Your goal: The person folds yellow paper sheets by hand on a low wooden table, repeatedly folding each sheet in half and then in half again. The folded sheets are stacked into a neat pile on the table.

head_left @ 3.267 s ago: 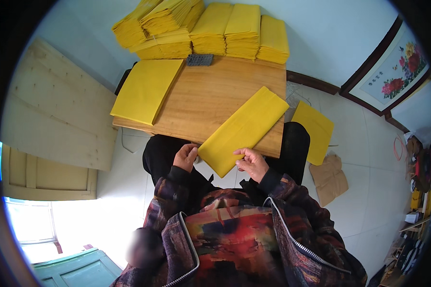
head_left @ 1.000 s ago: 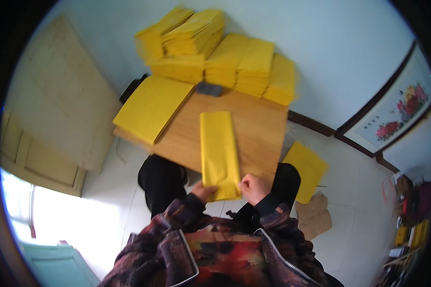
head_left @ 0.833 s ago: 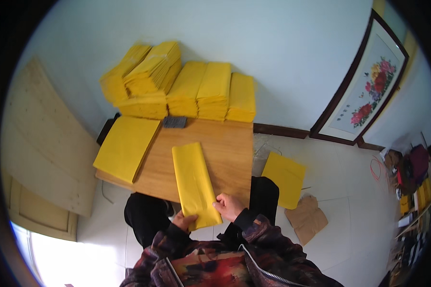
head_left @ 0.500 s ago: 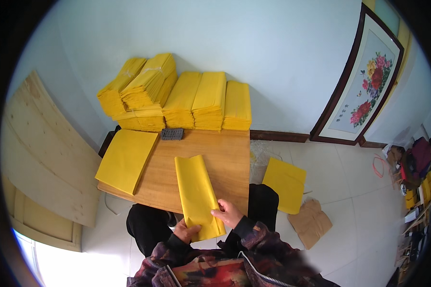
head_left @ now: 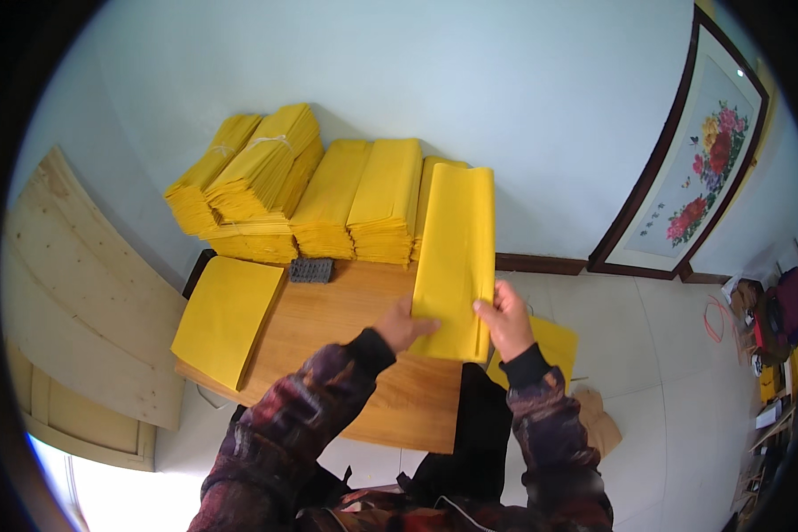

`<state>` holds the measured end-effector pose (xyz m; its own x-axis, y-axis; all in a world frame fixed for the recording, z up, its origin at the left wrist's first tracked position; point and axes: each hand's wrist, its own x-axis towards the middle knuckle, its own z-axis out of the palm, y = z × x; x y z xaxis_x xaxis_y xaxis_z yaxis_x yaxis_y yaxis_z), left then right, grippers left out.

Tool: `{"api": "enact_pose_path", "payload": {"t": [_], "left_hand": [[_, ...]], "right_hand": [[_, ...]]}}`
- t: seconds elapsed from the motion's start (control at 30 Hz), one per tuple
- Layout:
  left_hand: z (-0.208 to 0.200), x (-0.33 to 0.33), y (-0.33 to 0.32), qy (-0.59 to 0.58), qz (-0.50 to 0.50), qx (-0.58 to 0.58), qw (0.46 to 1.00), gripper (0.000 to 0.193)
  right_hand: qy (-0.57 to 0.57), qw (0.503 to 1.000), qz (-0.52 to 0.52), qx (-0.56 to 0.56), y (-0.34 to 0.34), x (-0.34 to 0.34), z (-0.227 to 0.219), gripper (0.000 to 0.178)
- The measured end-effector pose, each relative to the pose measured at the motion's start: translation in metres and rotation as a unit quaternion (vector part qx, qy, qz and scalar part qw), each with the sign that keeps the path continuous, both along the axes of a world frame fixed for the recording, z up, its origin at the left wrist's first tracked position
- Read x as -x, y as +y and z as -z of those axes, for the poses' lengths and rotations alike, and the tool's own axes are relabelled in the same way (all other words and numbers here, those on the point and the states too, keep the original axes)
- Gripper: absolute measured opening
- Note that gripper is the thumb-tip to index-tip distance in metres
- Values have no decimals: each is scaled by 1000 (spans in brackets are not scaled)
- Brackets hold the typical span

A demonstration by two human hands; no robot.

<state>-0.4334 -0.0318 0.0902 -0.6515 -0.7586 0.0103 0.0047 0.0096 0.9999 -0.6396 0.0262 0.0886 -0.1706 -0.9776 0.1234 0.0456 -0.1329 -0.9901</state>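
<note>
We count two hands at work on one folded yellow piece (head_left: 455,257), a long panel with a crease running down its right side. It lies between our hands at its near end, with the rest reaching away from us toward the far stacks, lifted above the right part of the worktop (head_left: 355,324). Our left hand (head_left: 401,326) pinches its near left edge, thumb on top and the fingers mostly hidden beneath; our right hand (head_left: 509,324) pinches the right edge slightly farther up, thumb on the upper face. At the far side of the worktop we count two tied yellow bundles (head_left: 270,164) lying over lower yellow layers whose number we cannot tell, and to their right three yellow stacks (head_left: 384,191), the rightmost partly covered by the held piece. On the left we have one flat pile of yellow sheets (head_left: 229,321), and just beyond its far right corner one dark grey textured block (head_left: 311,270). On the floor to the right we see one yellow sheet (head_left: 556,346), partly behind our right hand, and one brown paper piece (head_left: 599,422) nearer us, partly behind our sleeve.
</note>
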Motion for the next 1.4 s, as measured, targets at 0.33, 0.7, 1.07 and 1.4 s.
{"api": "enact_pose_path", "payload": {"t": [0.33,0.7,1.07,1.4], "left_hand": [[5,79,-150,19,-175,-148,973,50],[18,99,-144,41,-270,-60,960,70],[40,94,-138,27,-270,-50,961,49],[64,98,-138,-30,-307,31,951,51]], "right_hand": [[-34,999,5,-30,-193,66,12,26],[-31,999,-19,-38,-232,69,22,25],[248,961,103,-61,-251,74,56,30],[288,946,140,-46,-252,64,54,31]]}}
